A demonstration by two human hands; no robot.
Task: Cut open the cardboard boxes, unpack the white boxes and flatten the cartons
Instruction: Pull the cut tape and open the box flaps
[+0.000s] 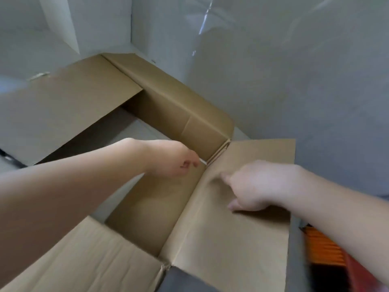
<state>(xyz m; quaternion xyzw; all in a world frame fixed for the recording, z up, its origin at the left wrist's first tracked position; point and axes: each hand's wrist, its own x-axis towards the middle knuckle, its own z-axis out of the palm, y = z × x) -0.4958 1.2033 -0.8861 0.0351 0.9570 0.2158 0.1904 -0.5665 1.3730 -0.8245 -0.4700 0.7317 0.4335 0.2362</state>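
An open brown carton [174, 106] fills the middle of the view with its flaps spread outward. The inside looks empty, with its bottom in shadow. My left hand [174, 159] reaches over the opening to the far right inner corner. Its fingers are curled round a small cutter, whose thin pale tip [202, 162] touches the corner seam. My right hand [254, 186] rests on the right flap [231, 239] with its fingers curled under and the thumb pointing left. It holds nothing that I can see.
Tall white panels or boxes [63, 24] stand behind the carton on the left. A grey surface under clear film [294, 70] rises at the right. An orange and red object [324, 247] lies at the lower right beside my right forearm.
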